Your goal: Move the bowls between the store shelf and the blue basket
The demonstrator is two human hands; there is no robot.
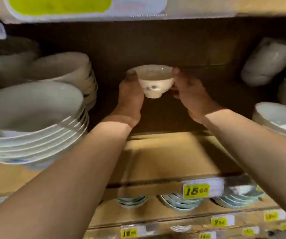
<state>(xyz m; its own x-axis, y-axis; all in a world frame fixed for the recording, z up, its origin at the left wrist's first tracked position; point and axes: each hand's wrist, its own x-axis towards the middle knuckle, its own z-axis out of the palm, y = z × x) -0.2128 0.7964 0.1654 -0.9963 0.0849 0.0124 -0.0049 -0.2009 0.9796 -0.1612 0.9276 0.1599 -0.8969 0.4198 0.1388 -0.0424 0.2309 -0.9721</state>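
- Small white bowl (156,81) with a bluish pattern on its side is held upright between both hands, deep in the dark back part of the shelf (164,157).
- Left hand (130,94) grips the bowl's left side, with its fingers wrapped round the rim there.
- Right hand (188,94) grips the right side, thumb up by the rim.
- Can't tell if the bowl's foot is touching the shelf board, it's too dark back there. It looks lifted.
- On the left of the same shelf there's a stack of wide shallow white dishes (33,121), and a stack of deeper bowls (66,69) just behind it.
- On the right edge there's another pile of white dishes (280,118), and above that something pale and wrapped (268,61) lying tilted.
- A yellow price tag (196,190) reading 15-something sits on the front lip of the shelf.
- The lower shelf under it has stacks of pale blue-green dishes (178,202), with more yellow tags below.
- The whole shot is pretty blurry.
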